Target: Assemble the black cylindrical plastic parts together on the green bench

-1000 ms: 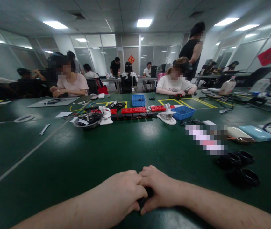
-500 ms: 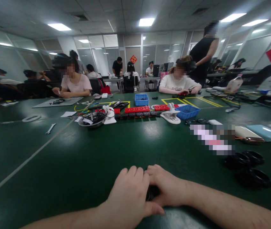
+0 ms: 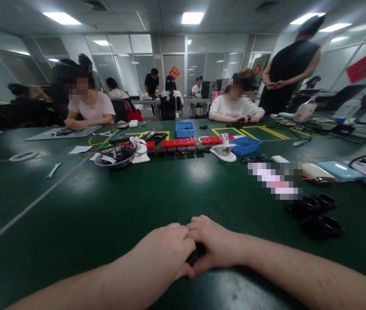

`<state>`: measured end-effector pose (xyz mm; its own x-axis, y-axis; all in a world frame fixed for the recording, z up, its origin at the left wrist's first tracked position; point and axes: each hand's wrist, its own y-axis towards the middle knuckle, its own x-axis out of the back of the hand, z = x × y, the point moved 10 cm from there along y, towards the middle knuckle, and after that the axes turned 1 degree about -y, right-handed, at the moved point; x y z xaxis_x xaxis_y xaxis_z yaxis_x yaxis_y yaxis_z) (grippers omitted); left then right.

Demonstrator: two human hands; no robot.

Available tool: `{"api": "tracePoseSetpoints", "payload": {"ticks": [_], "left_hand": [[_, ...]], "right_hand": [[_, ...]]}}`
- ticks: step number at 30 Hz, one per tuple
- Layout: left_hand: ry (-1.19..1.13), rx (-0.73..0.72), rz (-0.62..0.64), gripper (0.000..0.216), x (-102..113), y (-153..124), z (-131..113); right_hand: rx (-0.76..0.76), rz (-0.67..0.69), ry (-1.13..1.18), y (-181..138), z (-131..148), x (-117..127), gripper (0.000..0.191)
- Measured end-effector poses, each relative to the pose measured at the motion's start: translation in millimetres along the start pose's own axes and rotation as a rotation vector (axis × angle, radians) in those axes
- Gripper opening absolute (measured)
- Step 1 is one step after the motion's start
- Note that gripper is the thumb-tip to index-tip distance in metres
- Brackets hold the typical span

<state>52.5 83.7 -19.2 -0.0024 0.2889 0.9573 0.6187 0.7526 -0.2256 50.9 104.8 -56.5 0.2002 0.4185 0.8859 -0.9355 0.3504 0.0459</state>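
Close in front of me over the green table [image 3: 112, 241], my left hand [image 3: 168, 249] and my right hand [image 3: 216, 243] meet around a small black object [image 3: 197, 254]. Only a dark, slightly shiny bit of it shows between the thumbs and fingers; its kind is hidden. Both hands are closed, with the left fingers pressed against the right ones and the thumb tips close together at the near side. To the right lie several black ring-shaped parts [image 3: 326, 226], apart from my hands.
Across the middle stand a metal bowl of cables [image 3: 113, 161], white clamps [image 3: 224, 150], red power strips [image 3: 179, 142] and blue bins [image 3: 245, 145]. A wrench [image 3: 53, 170] lies left. Phones and a light-blue case [image 3: 340, 171] lie right. People sit opposite; one person stands behind.
My left hand has turned and its thumb has drawn in toward the right thumb. The view has shifted slightly. The standing person has turned and moved right.
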Motion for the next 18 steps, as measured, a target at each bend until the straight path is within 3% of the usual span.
{"api": "tracePoseSetpoints", "payload": {"ticks": [3,8,11,14,18], "left_hand": [[0.136,0.185,-0.101,0.027,-4.0,5.0,6.6],[0.141,0.247,-0.211,0.049,4.3,1.3,10.6],[0.025,0.129,-0.231,0.059,22.3,-3.7,7.0],[-0.149,-0.072,-0.188,0.031,37.3,-11.0,-5.4],[-0.268,-0.211,-0.063,0.034,38.7,-19.6,-15.7]], "right_hand": [[-0.014,0.0,-0.048,0.1,-0.4,0.8,0.032],[0.011,0.016,-0.115,0.0,0.6,0.8,0.034],[0.05,0.0,-0.08,0.2,3.5,2.9,0.04],[0.061,-0.04,-0.055,0.4,3.2,4.8,0.044],[0.041,-0.023,-0.063,0.4,-0.4,0.1,0.041]]}}
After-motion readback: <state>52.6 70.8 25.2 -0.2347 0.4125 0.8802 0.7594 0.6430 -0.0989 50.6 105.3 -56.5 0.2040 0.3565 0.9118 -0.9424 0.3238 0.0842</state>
